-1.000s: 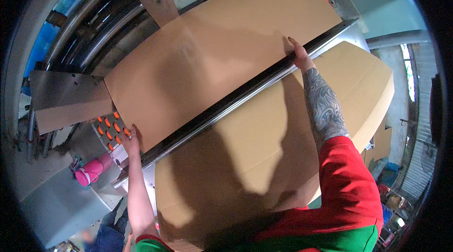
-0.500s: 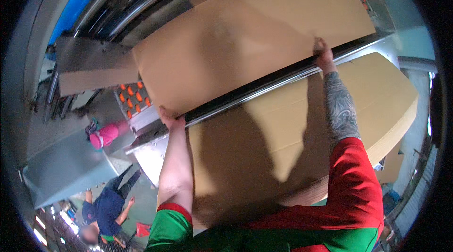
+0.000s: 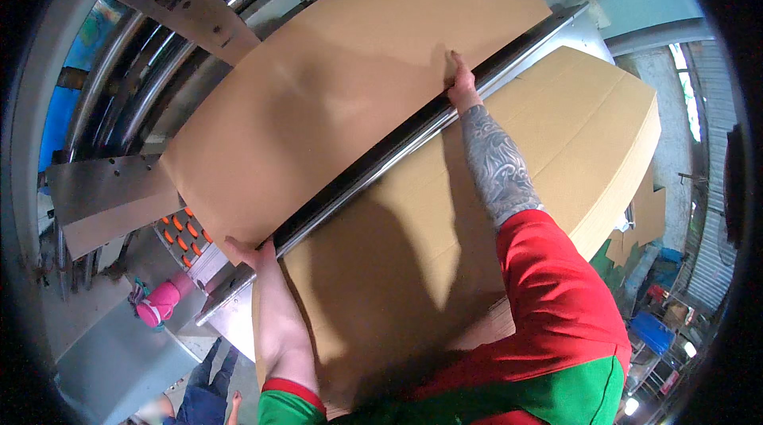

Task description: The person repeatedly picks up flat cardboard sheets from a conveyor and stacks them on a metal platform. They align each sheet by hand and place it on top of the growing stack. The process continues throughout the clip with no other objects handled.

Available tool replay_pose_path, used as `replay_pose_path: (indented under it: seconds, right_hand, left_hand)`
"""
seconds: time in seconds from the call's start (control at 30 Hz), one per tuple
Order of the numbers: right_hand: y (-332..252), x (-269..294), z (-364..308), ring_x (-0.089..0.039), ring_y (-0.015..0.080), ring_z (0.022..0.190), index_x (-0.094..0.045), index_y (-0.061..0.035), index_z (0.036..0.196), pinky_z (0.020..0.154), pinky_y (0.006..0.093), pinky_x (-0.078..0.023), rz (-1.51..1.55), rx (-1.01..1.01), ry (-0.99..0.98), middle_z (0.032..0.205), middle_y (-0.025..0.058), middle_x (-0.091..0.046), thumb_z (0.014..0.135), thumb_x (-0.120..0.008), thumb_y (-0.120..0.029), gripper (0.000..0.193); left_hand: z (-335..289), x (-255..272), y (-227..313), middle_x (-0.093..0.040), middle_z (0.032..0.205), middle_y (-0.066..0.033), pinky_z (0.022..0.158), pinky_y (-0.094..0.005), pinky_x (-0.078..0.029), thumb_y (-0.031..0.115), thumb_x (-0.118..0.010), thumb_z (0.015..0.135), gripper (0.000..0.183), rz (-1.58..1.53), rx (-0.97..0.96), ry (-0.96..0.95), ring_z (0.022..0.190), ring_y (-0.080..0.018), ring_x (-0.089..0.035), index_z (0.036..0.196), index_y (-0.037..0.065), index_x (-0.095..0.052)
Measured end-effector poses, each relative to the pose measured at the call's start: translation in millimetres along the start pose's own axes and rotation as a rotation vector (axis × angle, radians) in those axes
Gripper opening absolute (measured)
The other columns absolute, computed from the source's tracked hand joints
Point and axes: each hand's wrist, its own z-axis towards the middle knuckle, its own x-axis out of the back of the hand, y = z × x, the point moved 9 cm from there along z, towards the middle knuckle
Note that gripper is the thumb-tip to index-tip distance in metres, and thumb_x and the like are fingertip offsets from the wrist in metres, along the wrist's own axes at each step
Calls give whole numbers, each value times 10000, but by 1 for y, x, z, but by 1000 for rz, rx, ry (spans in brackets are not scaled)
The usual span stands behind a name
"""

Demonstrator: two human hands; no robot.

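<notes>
A large brown cardboard sheet (image 3: 350, 75) lies flat on the machine's feed table, its near edge along a dark metal bar (image 3: 366, 163). My left hand (image 3: 253, 252) grips the near left corner, thumb on top and the other fingers mostly hidden below. Farther right along that edge, my right hand (image 3: 462, 87) is closed on the sheet with its thumb raised; its remaining fingers are partly hidden. Between my body and the bar rises a thick stack of cardboard sheets (image 3: 572, 131), with my forearms reaching over it.
Beyond the sheet are shiny metal rollers (image 3: 151, 83) and a metal guide plate (image 3: 187, 7). Orange rollers (image 3: 184, 234) show by the left corner. A pink bottle (image 3: 159, 303) stands near a grey cabinet (image 3: 119, 361). Another person (image 3: 208, 393) is at the lower left.
My view has turned and shifted, so the machine and stack appear more slanted. Both hands stay on the sheet's near edge. The other person has slipped lower in the picture.
</notes>
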Motion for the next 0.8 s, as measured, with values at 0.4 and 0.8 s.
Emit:
replay_pose_path:
  seconds: [0.4, 0.8]
  right_hand:
    - [13, 25, 25, -537, 187, 649, -753, -82, 1012, 595, 390, -398, -2, -24, 126, 755, 28, -600, 913, -887, -367, 330]
    - [-129, -29, -55, -804, 377, 1093, -846, -29, 1073, 913, 512, -650, -1917, 353, -200, 1174, 219, -816, 874, -730, -270, 333]
  left_hand:
    - [25, 10, -1, -306, 1815, -46, 1312, -741, -217, 669, -726, 981, 908, 129, 87, -102, 1663, -358, -255, 1734, 299, -378]
    - [-84, -10, 72, -721, 1279, -187, 1018, -580, -611, 498, -687, 1085, 567, 981, 590, -279, 1074, -368, -730, 1468, 100, -560]
